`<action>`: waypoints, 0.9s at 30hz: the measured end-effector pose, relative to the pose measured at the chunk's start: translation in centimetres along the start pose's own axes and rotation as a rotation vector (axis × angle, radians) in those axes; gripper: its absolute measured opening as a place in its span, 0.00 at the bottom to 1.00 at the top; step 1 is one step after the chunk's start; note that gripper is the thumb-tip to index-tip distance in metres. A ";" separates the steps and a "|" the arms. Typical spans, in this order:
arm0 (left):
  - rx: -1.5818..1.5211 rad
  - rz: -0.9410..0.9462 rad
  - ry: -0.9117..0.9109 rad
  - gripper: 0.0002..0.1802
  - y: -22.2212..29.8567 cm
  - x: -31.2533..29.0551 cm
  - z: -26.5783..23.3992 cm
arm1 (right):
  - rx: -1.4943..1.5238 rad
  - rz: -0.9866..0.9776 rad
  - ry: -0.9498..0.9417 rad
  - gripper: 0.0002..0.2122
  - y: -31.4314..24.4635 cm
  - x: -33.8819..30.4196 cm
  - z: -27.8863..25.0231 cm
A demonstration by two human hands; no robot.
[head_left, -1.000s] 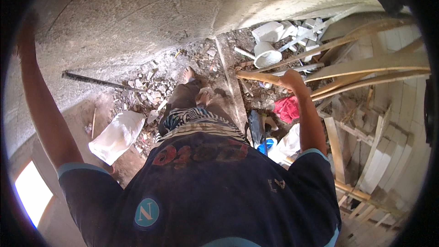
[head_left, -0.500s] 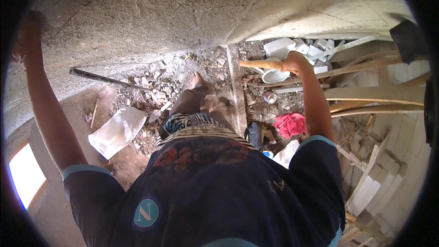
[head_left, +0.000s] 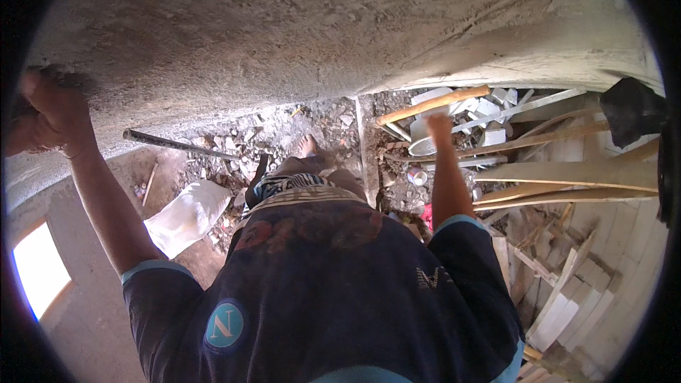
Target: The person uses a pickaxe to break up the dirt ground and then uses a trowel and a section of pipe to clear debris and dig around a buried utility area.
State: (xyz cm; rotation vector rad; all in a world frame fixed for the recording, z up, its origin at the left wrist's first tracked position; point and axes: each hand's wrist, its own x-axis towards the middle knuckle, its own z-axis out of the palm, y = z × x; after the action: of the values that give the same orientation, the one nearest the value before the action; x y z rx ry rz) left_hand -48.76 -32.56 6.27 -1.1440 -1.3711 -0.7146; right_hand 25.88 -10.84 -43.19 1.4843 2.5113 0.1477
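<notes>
We see the grey concrete wall (head_left: 298, 35) filling the upper view; our left hand (head_left: 50, 117) presses against it, its grip unclear. Our right hand (head_left: 440, 128) reaches toward the wooden handle (head_left: 433, 104) above the rubble (head_left: 284, 142), fingers apparently loose, not holding it.

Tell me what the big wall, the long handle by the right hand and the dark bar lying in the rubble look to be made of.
Wall: looks like rough cement render or concrete, grey, grainy and matt, with the left hand against it.
Handle: likely bare wood, pale tan, smooth and round; it lies just above the right hand, contact unclear.
Bar: probably metal, perhaps rusty steel, thin, straight, dark and dull.
</notes>
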 end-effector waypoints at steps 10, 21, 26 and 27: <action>-0.155 -0.137 -0.026 0.24 2.5 -1.0 -0.4 | 0.967 0.365 -1.030 0.04 -15.2 -17.0 0.7; 0.157 -0.096 -0.251 0.23 6.4 -0.1 -1.8 | 0.974 -0.013 -0.725 0.17 -12.7 1.4 -23.1; 0.159 -0.148 -0.310 0.23 8.1 -1.6 -2.0 | 1.122 -0.305 -0.554 0.16 -13.0 1.1 -42.7; 0.195 -0.129 -0.322 0.23 8.3 -0.6 -3.3 | 1.090 -0.487 -0.279 0.14 -13.1 0.2 -45.6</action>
State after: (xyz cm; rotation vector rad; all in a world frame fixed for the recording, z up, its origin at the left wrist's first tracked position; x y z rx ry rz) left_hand -40.01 -32.87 4.54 -1.0517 -1.7582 -0.4862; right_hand 3.69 -15.85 -1.57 0.9088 2.6705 -1.5765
